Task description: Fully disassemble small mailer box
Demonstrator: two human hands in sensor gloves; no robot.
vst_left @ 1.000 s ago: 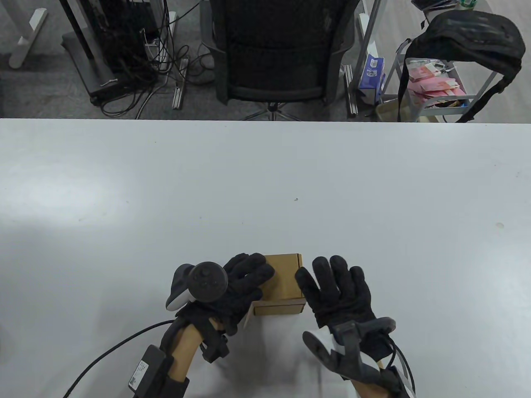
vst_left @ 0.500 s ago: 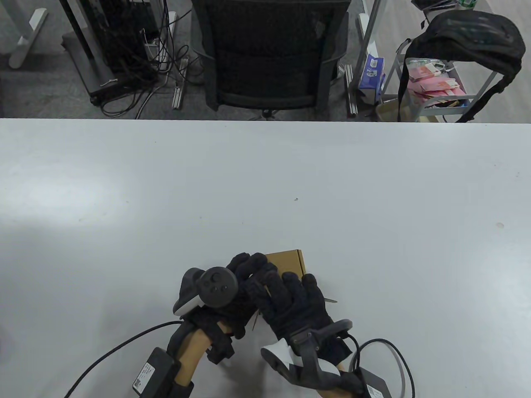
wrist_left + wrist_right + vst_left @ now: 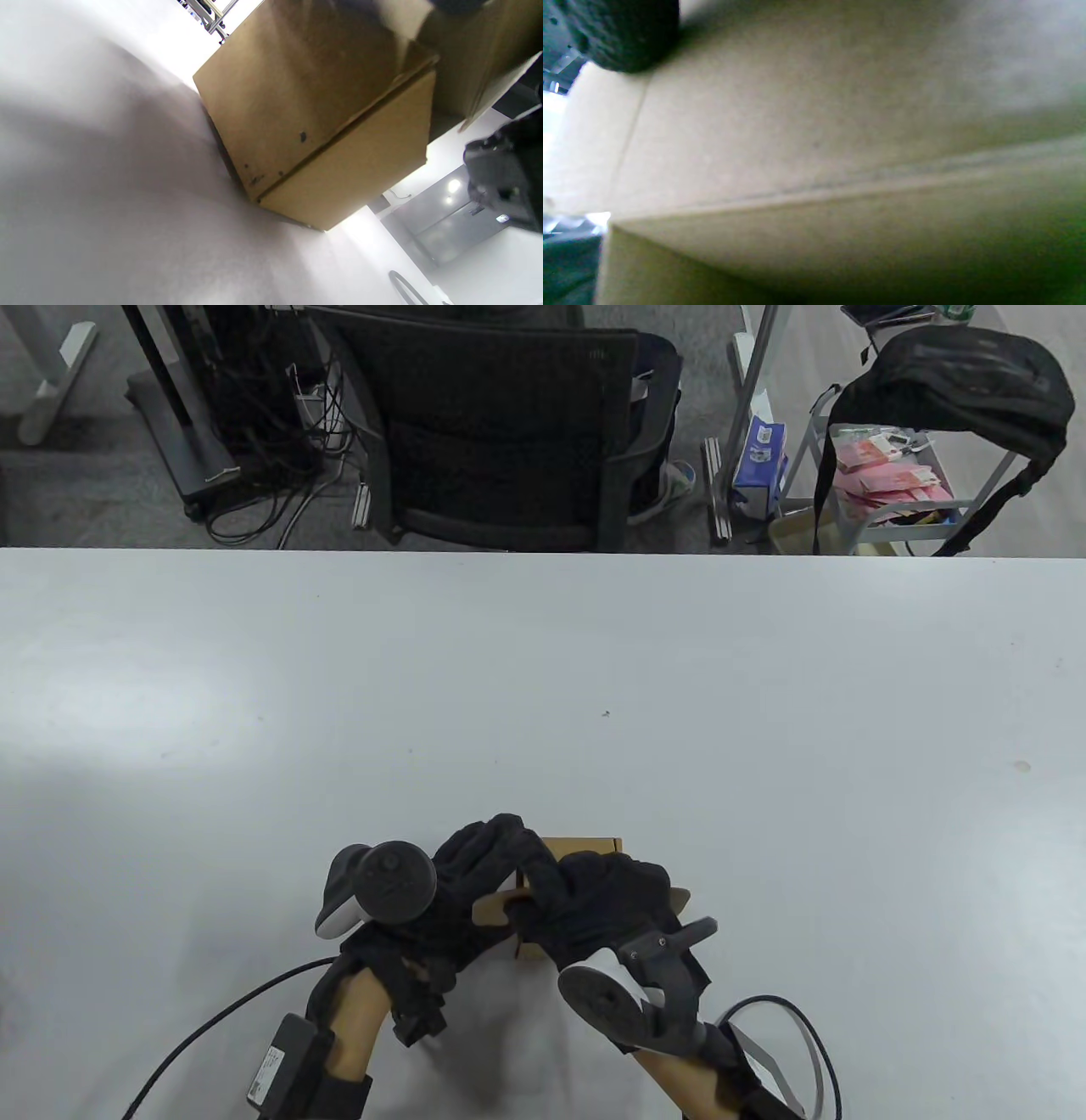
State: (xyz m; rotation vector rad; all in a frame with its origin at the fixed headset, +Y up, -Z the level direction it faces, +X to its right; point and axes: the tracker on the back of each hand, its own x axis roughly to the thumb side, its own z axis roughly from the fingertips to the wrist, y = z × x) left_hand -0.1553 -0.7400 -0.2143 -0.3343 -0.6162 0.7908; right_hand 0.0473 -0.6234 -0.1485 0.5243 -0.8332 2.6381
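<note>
Small brown box (image 3: 585, 846) under both hands.
Left hand (image 3: 475, 891) and right hand (image 3: 594, 899) each grip its lifted lid flaps.

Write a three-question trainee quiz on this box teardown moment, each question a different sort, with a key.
1. True or false: the mailer box rests on the white table.
2. Multiple choice: which hand lies over the top of the box? A) left hand only B) right hand only C) both hands
3. Fill in: a cardboard ___ sticks out from under the gloves toward the person's left.

Key: 1 true; 2 C; 3 flap
</note>
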